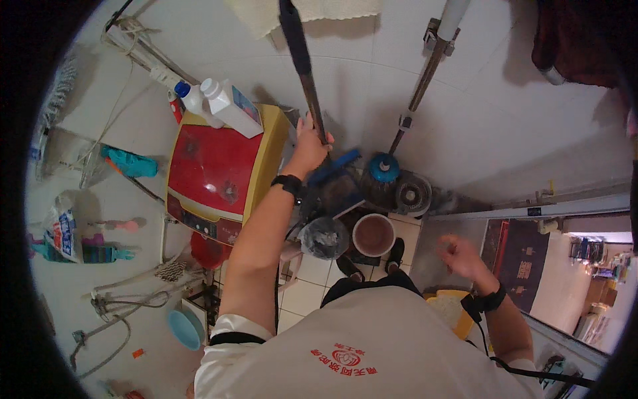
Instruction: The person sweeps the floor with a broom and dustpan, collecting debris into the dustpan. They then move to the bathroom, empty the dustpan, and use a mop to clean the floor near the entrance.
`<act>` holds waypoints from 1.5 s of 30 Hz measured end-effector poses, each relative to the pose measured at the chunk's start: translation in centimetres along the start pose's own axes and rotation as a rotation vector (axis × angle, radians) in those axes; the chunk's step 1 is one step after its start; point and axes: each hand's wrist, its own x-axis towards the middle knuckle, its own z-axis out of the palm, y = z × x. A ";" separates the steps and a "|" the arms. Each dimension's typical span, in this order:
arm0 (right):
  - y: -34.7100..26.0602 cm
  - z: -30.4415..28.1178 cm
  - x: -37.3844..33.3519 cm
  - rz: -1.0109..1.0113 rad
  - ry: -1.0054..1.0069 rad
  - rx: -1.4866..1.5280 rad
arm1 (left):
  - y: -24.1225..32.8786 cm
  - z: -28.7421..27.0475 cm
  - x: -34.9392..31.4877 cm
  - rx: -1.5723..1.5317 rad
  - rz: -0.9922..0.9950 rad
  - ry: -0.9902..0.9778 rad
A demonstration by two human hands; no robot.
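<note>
My left hand [310, 147] is closed around the shaft of a long metal pole with a black grip [294, 36]. The pole stands nearly upright beside the red and yellow washing machine [216, 166]. Its lower end is hidden behind my hand, near a blue plastic piece [335, 166], and I cannot tell what it ends in. Out to the right, my right hand [462, 258] hangs in the air by the doorway, fingers loosely apart and nothing in them. Black bands circle both wrists.
Two white bottles [232, 110] stand on the washing machine. A blue-headed mop or brush [383, 168] leans on the wall beside a grey fan [413, 195]. By my feet are a bucket [373, 235] and a bag-lined bin [323, 237]. A light-blue basin [186, 330] is at left.
</note>
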 end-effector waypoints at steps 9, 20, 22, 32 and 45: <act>3.0 -1.4 -0.4 0.091 -0.031 -0.001 | -1.5 0.4 4.9 -0.219 -0.291 -0.092; 9.2 -2.4 2.1 0.153 -0.110 -0.212 | -3.7 2.6 5.4 -0.237 -0.298 -0.265; 10.7 -2.2 3.2 0.220 -0.128 -0.175 | -4.7 4.2 5.0 -0.352 -0.419 -0.208; 22.1 2.0 21.2 -0.473 -0.134 -0.631 | -14.2 15.5 0.0 -0.812 -0.523 0.102; 26.3 11.4 50.7 -0.031 0.143 -0.512 | -15.4 20.0 -8.4 -0.738 -0.596 0.337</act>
